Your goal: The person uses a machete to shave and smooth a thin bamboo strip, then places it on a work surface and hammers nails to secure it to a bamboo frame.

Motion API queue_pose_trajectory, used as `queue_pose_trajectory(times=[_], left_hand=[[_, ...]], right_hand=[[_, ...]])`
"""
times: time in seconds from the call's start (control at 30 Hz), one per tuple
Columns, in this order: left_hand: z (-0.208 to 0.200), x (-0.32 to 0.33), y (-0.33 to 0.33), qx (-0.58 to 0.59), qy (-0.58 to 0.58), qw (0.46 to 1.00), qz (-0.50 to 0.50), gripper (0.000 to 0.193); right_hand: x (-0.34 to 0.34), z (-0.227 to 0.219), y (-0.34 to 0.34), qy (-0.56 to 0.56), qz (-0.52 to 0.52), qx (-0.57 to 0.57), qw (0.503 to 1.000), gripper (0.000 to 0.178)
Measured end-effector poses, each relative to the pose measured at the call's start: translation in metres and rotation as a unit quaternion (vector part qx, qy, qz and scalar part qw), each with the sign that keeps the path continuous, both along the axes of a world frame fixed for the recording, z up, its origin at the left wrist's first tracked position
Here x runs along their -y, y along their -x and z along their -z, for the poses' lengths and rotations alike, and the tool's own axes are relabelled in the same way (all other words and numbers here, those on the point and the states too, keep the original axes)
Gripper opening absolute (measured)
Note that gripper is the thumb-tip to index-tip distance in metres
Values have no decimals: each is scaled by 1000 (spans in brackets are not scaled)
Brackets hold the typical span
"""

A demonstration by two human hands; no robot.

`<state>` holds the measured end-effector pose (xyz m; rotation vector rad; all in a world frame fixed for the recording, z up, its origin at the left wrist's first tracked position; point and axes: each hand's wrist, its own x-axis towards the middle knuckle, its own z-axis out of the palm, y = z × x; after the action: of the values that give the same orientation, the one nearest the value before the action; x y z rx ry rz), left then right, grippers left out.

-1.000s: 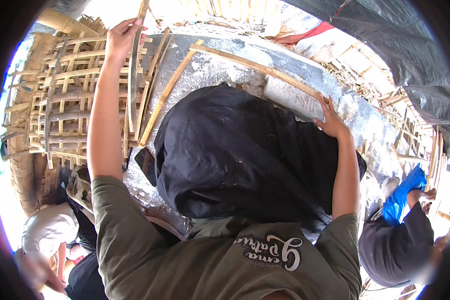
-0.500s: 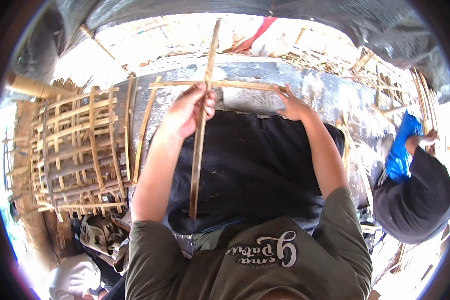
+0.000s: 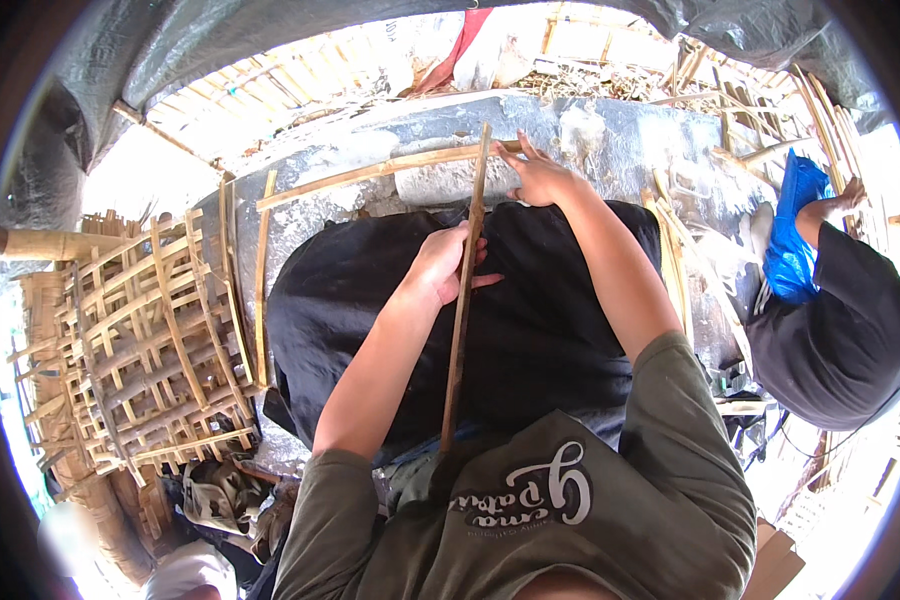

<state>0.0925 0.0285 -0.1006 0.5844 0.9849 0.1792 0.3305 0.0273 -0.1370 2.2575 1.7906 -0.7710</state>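
The left hand (image 3: pixel 448 265) was closed around a narrow bamboo strip (image 3: pixel 458 340), its fingers grasping it near the middle, with one finger stretched out past the strip to the right. That strip stood lengthwise in front of the person's chest, its lower end by the dark olive shirt (image 3: pixel 570 540) and its upper end crossing, in view, a paler crosswise strip (image 3: pixel 370 172) near the right hand (image 3: pixel 545 180). The right hand's fingers were spread rather than clenched, their tips at the right end of the crosswise strip; how firmly they pressed could not be told. The left end of the crosswise strip overlapped, in view, an upright strip (image 3: pixel 262 280) on the left. Beneath both forearms spread a black cloth (image 3: pixel 360 300), and beyond it lay a pale block (image 3: pixel 440 185) on a grey, white-blotched surface (image 3: pixel 650 150). An open bamboo lattice (image 3: pixel 182 330) lay to the left, with a beige bag (image 3: pixel 215 500) below it. On the right, a co-worker in dark clothing (image 3: pixel 840 330) was beside a bright blue plastic bag (image 3: pixel 795 240). A dark sheet (image 3: pixel 220 50) hung along the top, near a red cloth (image 3: pixel 457 50).
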Motion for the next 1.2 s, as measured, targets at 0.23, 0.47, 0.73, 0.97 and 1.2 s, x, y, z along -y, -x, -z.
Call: queue_pose_trajectory(times=[0.23, 0.47, 0.73, 0.97, 1.2], left_hand=[[4, 1, -1, -17, -23, 999, -25, 19], [21, 12, -13, -47, -116, 991, -54, 32], [36, 27, -27, -50, -111, 987, -107, 27], [39, 31, -28, -37, -114, 983, -137, 27], [44, 33, -25, -19, -113, 985, -129, 28]], right_hand=[[0, 12, -6, -41, 1, -18, 999, 100], [0, 1, -5, -25, 12, -47, 999, 102], [-3, 34, -20, -146, 64, -143, 977, 84], [-6, 21, -12, -67, 75, -120, 988, 81], [-5, 19, -5, -78, 72, -111, 988, 84]])
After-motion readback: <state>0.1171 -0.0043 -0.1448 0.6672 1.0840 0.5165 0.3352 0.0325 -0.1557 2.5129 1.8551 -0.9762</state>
